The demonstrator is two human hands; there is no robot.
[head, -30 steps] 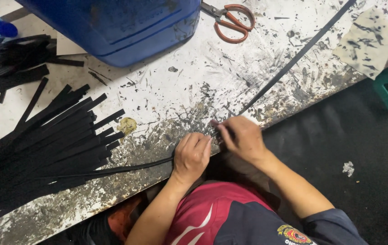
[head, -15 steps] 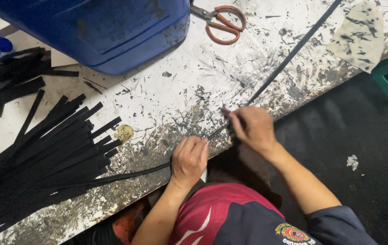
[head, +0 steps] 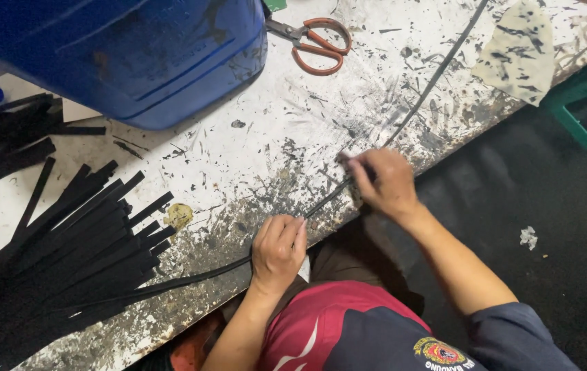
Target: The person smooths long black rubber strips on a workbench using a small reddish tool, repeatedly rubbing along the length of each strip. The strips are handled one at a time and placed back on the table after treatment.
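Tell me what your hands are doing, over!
Left hand and right hand both pinch one long black strip, stretched between them. Cut strips pile left. Scissors and blue container sit beyond, clear of the strip.

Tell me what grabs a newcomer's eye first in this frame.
Probably the big blue container at the top left of the scuffed white table, and the heap of black strips fanned out at the left. At the table's near edge, the left hand and right hand hold a long black strip between them; orange-handled scissors lie at the top.
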